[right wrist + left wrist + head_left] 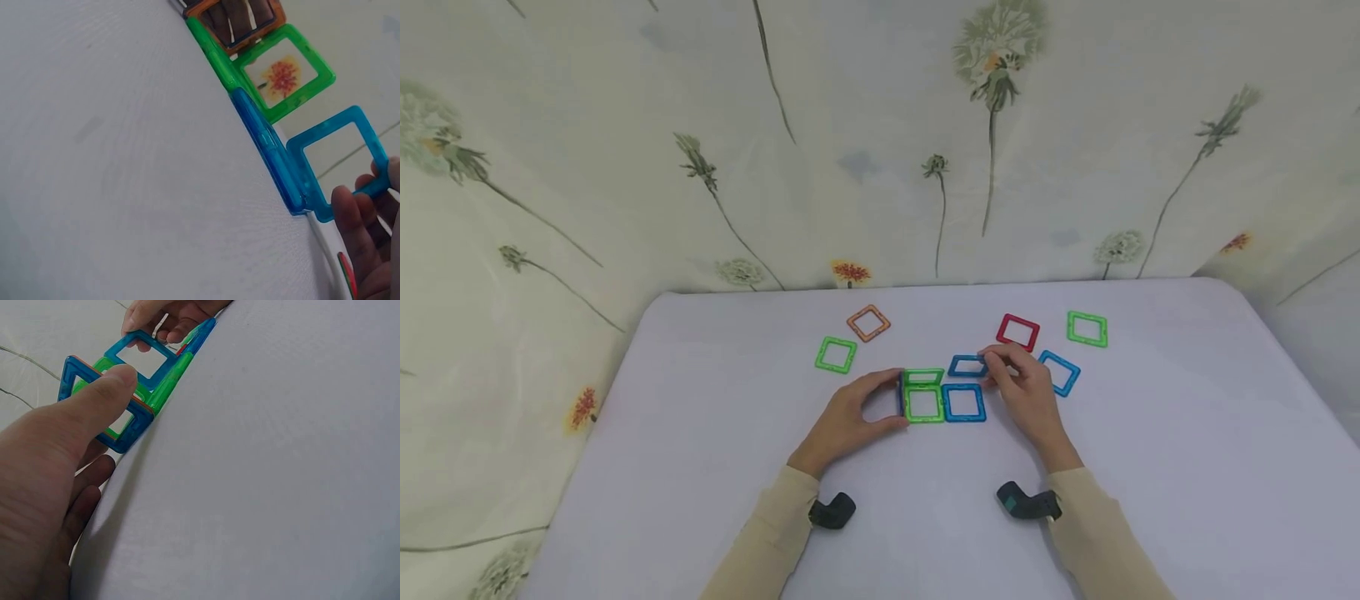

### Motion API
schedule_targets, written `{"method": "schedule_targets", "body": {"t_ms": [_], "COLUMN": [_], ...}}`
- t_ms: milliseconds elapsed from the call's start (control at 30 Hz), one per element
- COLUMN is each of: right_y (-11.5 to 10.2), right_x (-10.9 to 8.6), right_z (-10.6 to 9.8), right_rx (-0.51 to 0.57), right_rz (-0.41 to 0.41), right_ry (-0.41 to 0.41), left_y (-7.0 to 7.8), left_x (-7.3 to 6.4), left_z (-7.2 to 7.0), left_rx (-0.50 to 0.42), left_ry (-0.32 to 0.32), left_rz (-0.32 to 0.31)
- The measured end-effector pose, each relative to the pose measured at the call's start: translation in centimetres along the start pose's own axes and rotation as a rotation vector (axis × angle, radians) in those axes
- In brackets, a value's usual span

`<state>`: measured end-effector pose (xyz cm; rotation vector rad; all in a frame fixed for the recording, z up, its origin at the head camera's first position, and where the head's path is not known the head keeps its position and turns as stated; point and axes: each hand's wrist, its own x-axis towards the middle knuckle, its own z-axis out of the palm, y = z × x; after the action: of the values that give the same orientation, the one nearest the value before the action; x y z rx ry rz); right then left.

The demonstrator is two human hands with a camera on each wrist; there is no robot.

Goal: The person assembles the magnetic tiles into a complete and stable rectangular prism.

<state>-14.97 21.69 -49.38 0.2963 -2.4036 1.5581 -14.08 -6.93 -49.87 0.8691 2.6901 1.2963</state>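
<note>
Two square frame tiles lie flat side by side, a green tile and a blue tile. Another green tile stands up along the far edge of the flat green one. At its left edge stands a dark blue tile with an orange inner side; my left hand grips it by its near and far edges, thumb toward me. With thumb and fingertips, my right hand pinches the right corner of a raised blue tile, which is tilted up behind the flat blue one, its lower edge close to it.
Loose tiles lie on the white table: green and orange at the back left; red, blue and green at the back right. A flower-patterned cloth hangs behind the table.
</note>
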Motion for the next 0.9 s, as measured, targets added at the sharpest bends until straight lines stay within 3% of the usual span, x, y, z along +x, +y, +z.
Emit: {"method": "schedule_targets", "body": {"t_ms": [400, 633, 900], "right_y": [-0.03, -0.26, -0.02], "right_x": [-0.09, -0.27, -0.17], "right_z": [0.04, 0.16, 0.19], "right_rx": [-0.029, -0.043, -0.030], "right_rz": [0.047, 0.046, 0.018], "right_ry": [-0.002, 0.001, -0.008], "left_y": [0.31, 0.12, 0.22], "left_x": [-0.05, -0.11, -0.06], "left_z": [-0.13, 0.00, -0.18], "left_rx": [-0.003, -0.012, -0.022], "left_ry": [-0.009, -0.007, -0.010], "left_rz": [-0.035, -0.009, -0.024]}}
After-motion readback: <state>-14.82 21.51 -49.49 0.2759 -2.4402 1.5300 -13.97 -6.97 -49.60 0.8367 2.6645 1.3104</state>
